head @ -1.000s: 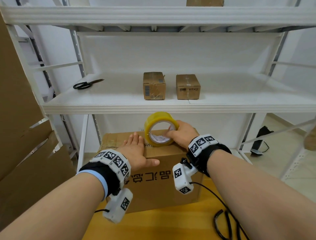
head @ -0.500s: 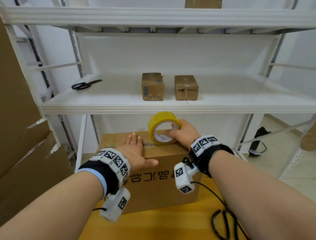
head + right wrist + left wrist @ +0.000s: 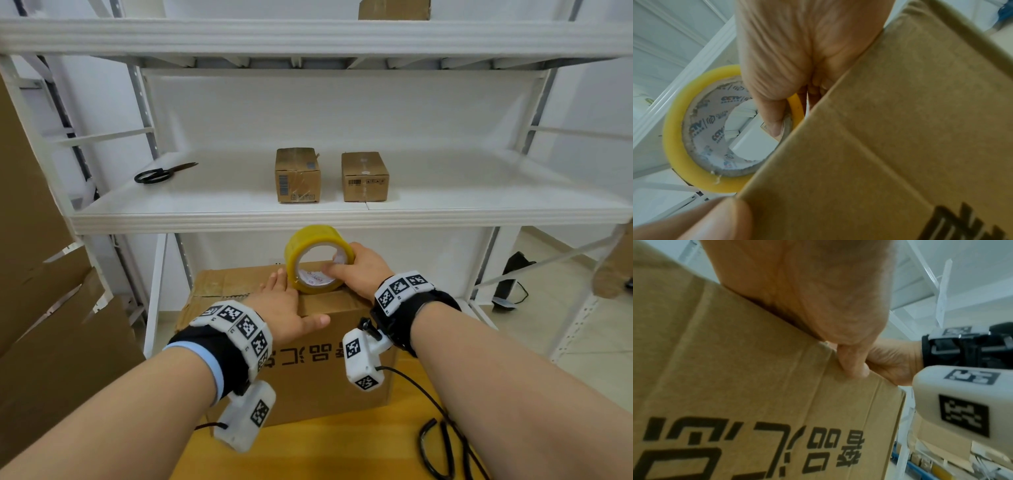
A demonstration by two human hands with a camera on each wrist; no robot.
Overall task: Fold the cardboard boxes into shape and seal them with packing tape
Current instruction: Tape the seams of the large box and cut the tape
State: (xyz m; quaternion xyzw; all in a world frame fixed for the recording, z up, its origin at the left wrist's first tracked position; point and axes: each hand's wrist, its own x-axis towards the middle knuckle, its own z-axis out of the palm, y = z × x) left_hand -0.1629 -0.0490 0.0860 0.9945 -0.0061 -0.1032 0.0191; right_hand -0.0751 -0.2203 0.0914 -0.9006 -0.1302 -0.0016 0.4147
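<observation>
your left hand (image 3: pixel 286 306) lies flat on the brown cardboard box (image 3: pixel 318 373). your right hand (image 3: pixel 359 270) has its grip round the yellow packing tape roll (image 3: pixel 310 248), standing on the box's top.

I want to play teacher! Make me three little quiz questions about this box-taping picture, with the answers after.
1. True or false: the right hand grips the yellow tape roll.
2. What does the left hand do? A) presses flat on the big cardboard box B) lifts the scissors C) hangs idle
3. How many small boxes stand on the white shelf beside the scissors?

Key: 1 true; 2 A; 3 two, the left small box and the right small box.
</observation>
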